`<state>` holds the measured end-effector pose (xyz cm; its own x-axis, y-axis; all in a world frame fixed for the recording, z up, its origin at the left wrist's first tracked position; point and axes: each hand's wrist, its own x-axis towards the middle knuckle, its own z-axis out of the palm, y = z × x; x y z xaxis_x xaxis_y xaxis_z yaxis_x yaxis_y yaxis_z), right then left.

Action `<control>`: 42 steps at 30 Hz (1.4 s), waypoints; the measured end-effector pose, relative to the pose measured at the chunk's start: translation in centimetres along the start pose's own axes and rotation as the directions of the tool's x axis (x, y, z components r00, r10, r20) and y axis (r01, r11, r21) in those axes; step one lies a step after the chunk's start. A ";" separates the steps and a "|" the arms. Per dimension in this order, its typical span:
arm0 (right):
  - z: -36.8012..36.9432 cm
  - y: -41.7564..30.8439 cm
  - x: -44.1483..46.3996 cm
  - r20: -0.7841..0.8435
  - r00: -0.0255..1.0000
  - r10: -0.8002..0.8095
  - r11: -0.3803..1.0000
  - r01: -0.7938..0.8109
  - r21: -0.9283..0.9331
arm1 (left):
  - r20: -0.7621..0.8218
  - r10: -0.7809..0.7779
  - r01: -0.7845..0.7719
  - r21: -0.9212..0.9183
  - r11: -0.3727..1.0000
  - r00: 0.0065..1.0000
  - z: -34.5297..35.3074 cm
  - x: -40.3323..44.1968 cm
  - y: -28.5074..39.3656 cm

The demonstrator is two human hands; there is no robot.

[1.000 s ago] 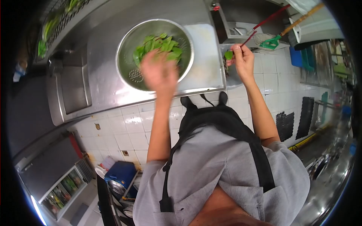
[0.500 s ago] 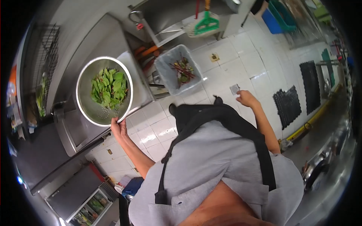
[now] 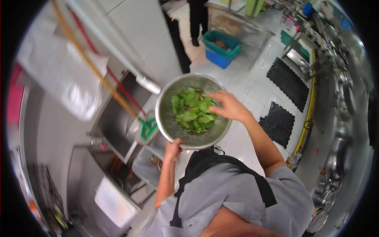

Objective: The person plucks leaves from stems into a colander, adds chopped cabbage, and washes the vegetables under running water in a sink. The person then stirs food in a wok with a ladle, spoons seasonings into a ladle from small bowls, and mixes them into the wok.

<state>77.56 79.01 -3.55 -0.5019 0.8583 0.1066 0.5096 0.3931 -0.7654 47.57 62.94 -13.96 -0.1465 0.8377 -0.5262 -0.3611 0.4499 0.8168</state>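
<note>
A steel colander (image 3: pixel 168 121) with a wide rim is held up in front of my body. Green leaves with reddish stems (image 3: pixel 192 108) lie in it. My left hand (image 3: pixel 173 150) grips the near-left rim, thumb on top and fingers underneath. At the right side of the bowl my right hand (image 3: pixel 229 106) reaches over the rim, fingers and thumb apart, fingertips at the edge of the leaves. Whether those fingertips press on a leaf is hard to see.
Below left stands a lined grey bin (image 3: pixel 144 168) with scraps. A white cutting board (image 3: pixel 117 201) lies on the steel counter. Ahead are a green squeegee (image 3: pixel 148 128) and a blue-green tub (image 3: pixel 222 49). Black mats (image 3: pixel 278 124) cover floor at right. A person in dark trousers (image 3: pixel 197 19) stands far ahead.
My view has turned right. The colander has left the counter side and is now before me, my left hand still on its rim. My right hand has moved from beside me to the leaves.
</note>
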 end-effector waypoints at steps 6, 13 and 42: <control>-2.9 10.7 3.4 0.006 0.949 0.314 0.921 -0.303 -0.243 | 0.362 -0.159 0.138 0.084 0.987 0.918 17.2 14.1 5.3; -11.9 26.6 14.7 -0.335 0.856 0.394 0.817 -0.493 -0.299 | 0.337 -0.137 0.021 0.327 0.945 0.931 32.5 30.6 10.6; -59.1 58.6 27.9 -0.285 0.857 0.431 0.839 -0.496 -0.224 | 0.570 -0.240 0.046 0.333 0.942 0.786 87.2 57.4 16.6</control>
<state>134.79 145.46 -7.91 -0.0116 0.9983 -0.0575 0.8328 -0.0222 -0.5531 113.50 145.51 -10.02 0.4962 0.7271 -0.4745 -0.0405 0.5653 0.8239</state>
